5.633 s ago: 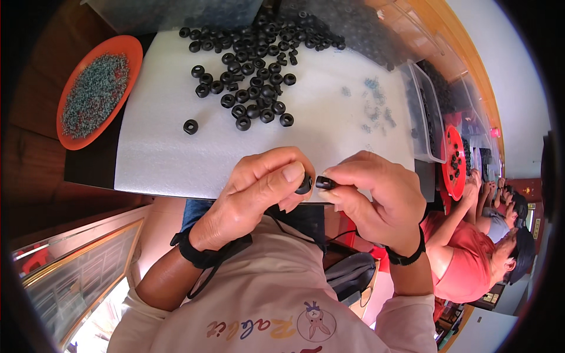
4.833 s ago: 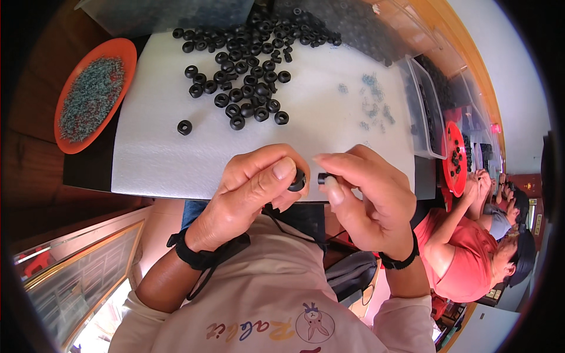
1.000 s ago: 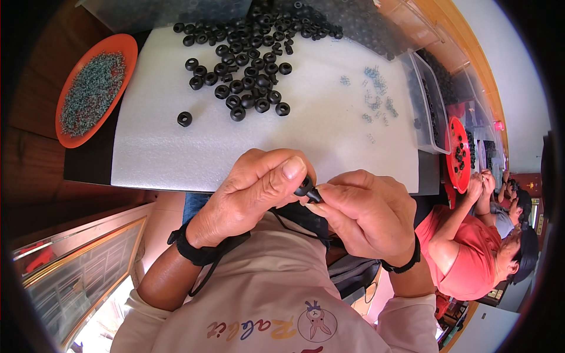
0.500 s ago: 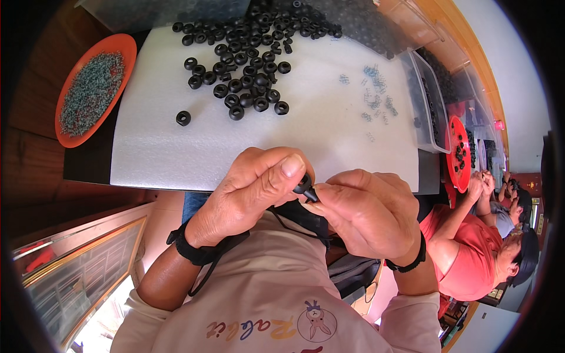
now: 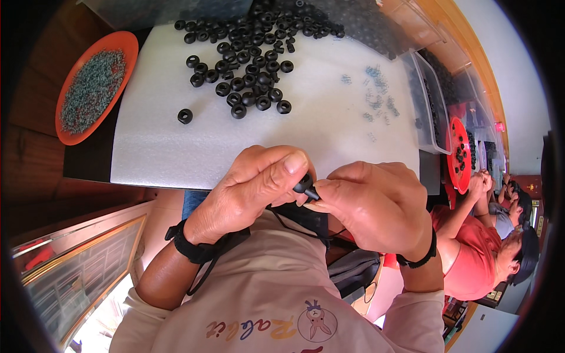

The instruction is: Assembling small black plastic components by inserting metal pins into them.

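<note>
Just past the near edge of the white foam sheet (image 5: 153, 147), both hands meet over my lap. Between thumb and curled fingers, my left hand (image 5: 253, 191) grips a black ball-shaped cord lock body (image 5: 303, 183). My right hand (image 5: 379, 203) pinches a small black plunger (image 5: 313, 193) whose end meets the body. How deep it sits is hidden by the fingertips. Beyond them, many loose black cord lock bodies (image 5: 238, 111) are heaped on the foam, and a single one (image 5: 185, 116) lies apart at left. Small metal springs (image 5: 375, 101) are scattered at right.
An orange plate (image 5: 132, 56) full of springs stands at left. Clear plastic bins (image 5: 438, 126) of black parts line the far and right sides. To the right, a red plate (image 5: 454, 176) holds black parts beside a person in a red shirt (image 5: 471, 259).
My right hand has turned slightly and shifted a little to the right, still pinching the plunger against the body. My left hand keeps nearly the same hold.
</note>
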Tool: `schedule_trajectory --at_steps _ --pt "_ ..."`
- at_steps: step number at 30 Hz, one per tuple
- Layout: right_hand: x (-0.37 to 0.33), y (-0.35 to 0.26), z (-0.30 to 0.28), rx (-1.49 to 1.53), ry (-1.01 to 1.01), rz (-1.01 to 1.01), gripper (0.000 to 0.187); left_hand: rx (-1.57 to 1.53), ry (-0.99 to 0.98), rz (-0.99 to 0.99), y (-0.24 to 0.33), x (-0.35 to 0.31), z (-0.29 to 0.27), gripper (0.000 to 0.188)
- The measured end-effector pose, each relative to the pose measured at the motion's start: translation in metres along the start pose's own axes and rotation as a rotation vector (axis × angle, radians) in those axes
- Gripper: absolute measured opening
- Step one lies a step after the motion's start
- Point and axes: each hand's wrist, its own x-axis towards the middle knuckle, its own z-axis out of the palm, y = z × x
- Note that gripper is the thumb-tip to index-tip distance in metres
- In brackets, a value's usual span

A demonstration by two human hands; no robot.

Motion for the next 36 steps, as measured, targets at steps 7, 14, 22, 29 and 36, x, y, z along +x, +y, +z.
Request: schedule_trajectory --at_steps 7,14,22,29,36 --pt "0.013 0.003 -0.008 0.268 -0.160 0.292 0.045 0.037 -0.129 0.076 0.004 0.001 -0.005 0.049" --pt "0.021 0.015 -0.011 0.363 -0.286 0.247 0.039 0.036 -0.138 0.042 0.008 0.003 -0.004 0.048" --pt "0.025 0.012 -0.009 0.358 -0.304 0.249 0.036 -0.008 -0.184 -0.033 0.009 0.002 -0.006 0.045" --pt "0.025 0.009 -0.001 0.230 -0.214 0.222 0.045 0.066 -0.108 0.028 0.008 0.001 -0.006 0.050" --pt "0.023 0.006 0.008 0.292 -0.139 0.301 0.042 -0.052 -0.033 0.012 0.001 0.002 -0.008 0.051"
